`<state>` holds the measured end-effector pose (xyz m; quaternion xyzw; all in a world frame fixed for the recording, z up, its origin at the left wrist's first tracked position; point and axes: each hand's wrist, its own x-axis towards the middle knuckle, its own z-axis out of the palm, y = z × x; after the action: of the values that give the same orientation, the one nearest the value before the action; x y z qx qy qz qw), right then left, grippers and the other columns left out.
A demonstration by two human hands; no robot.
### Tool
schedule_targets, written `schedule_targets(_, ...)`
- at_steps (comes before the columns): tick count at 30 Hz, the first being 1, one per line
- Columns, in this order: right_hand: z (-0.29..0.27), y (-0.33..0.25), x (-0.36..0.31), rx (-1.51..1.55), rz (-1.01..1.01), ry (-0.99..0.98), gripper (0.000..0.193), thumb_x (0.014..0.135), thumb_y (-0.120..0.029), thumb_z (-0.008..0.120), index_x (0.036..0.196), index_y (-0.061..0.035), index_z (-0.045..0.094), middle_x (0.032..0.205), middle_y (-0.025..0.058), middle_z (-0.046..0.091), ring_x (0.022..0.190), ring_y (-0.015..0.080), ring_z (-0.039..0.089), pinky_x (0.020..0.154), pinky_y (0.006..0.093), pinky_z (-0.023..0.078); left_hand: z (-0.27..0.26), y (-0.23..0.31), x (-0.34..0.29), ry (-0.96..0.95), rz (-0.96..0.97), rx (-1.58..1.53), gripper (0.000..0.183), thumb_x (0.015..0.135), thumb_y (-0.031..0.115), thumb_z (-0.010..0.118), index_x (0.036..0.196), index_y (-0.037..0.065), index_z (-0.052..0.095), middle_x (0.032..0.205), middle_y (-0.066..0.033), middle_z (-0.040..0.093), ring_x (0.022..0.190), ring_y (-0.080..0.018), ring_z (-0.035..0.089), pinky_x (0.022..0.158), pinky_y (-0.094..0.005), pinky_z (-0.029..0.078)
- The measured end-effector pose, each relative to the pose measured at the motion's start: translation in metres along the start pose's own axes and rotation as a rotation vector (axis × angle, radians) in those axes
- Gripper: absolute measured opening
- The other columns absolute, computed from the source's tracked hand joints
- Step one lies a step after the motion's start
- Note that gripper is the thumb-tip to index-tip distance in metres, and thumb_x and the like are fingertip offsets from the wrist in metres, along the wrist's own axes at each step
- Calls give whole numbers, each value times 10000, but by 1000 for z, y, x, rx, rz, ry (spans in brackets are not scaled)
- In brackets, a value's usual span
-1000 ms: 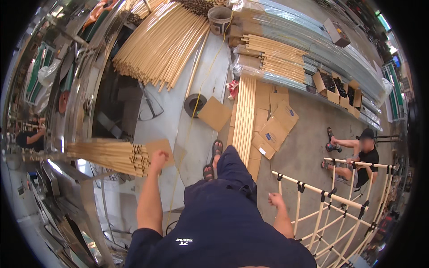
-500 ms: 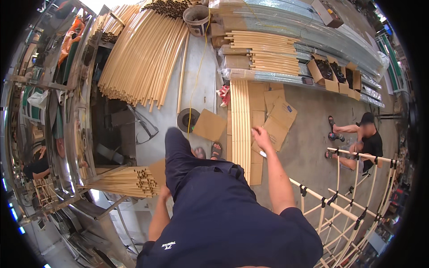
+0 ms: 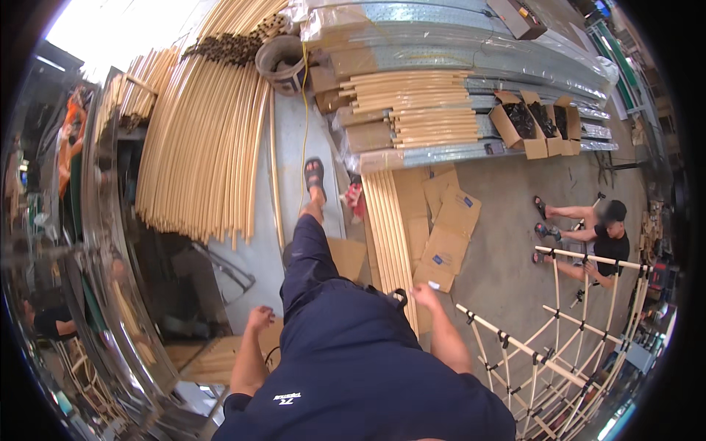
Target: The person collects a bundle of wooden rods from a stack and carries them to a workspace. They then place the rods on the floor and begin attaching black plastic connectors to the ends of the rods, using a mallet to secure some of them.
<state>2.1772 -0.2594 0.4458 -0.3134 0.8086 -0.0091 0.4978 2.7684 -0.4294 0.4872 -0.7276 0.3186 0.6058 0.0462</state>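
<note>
My left hand [image 3: 261, 318] hangs beside my left hip, its fingers loosely bent and apart, with nothing visible in it. On the other side, my right hand [image 3: 424, 295] is over the near end of a row of pale tan tubes [image 3: 386, 228] and the edge of flattened cardboard [image 3: 448, 242]. Its fingers are half curled, and I see no object in them. Whether it touches the tubes I cannot tell. My left foot [image 3: 314, 175] is stretched forward on the grey floor, in a dark sandal.
A large stack of tan tubes [image 3: 198, 147] lies ahead to the left, beside a bucket [image 3: 282, 65]. Shorter tubes [image 3: 434, 110] and open cartons of black parts [image 3: 522, 121] rest on wrapped metal lengths. At right, a person [image 3: 607, 235] sits behind a tube frame [image 3: 537, 353].
I have stepped forward with my left foot. My right hand has come back toward my body; my left hand has swung out forward from beside my hip. The seated person's arms have shifted.
</note>
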Motion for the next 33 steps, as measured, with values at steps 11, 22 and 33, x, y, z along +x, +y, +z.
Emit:
schedule_targets(11, -192, -230, 106, 333, 41, 331, 474, 958, -370, 647, 1282, -27, 610, 1106, 193, 711, 1041, 280, 682, 905, 381, 524, -152, 466, 200, 157, 416, 219, 198, 875, 136, 578, 955, -12, 684, 793, -111, 690, 728, -192, 671, 657, -345, 542)
schedule_targets(22, -439, -504, 164, 648, -250, 436, 384, 981, -165, 634, 1316, 14, 573, 1164, 144, 679, 1059, 184, 642, 912, 315, 519, -116, 911, 193, 35, 814, 197, 256, 961, 192, 610, 1081, -27, 669, 906, -82, 714, 774, -143, 656, 724, -292, 528)
schedule_targets(33, -679, -506, 429, 576, -40, 601, 404, 966, -250, 653, 1258, 26, 608, 1134, 189, 709, 982, 229, 698, 854, 344, 538, -57, 1359, 194, 51, 963, 525, 298, 979, 195, 593, 1188, -5, 670, 1008, -102, 731, 893, -166, 661, 827, -313, 527)
